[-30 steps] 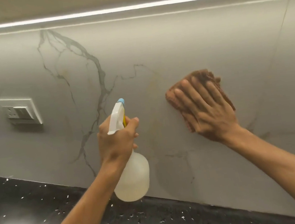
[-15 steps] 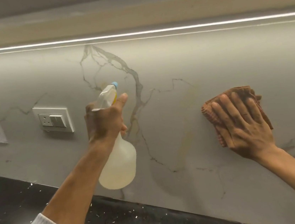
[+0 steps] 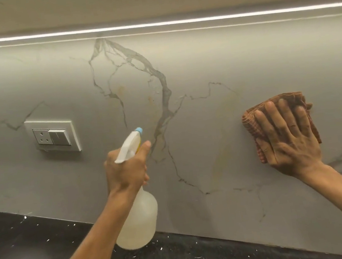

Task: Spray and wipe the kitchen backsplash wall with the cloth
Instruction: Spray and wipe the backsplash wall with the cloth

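My left hand [image 3: 125,171] gripped the spray bottle [image 3: 137,219]; my flat right hand [image 3: 288,143] pressed the cloth [image 3: 249,119] (better: mist lightly, overlap strokes).

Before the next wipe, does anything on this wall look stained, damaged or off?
Yes: faint yellowish streaks run down the backsplash between the spray bottle and the cloth, likely unwiped residue. The dark branching lines look like marble veining, not cracks.

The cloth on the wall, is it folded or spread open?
Folded. The cloth shows stacked layers along its left edge, a compact pad under the right hand pressing it on the backsplash.
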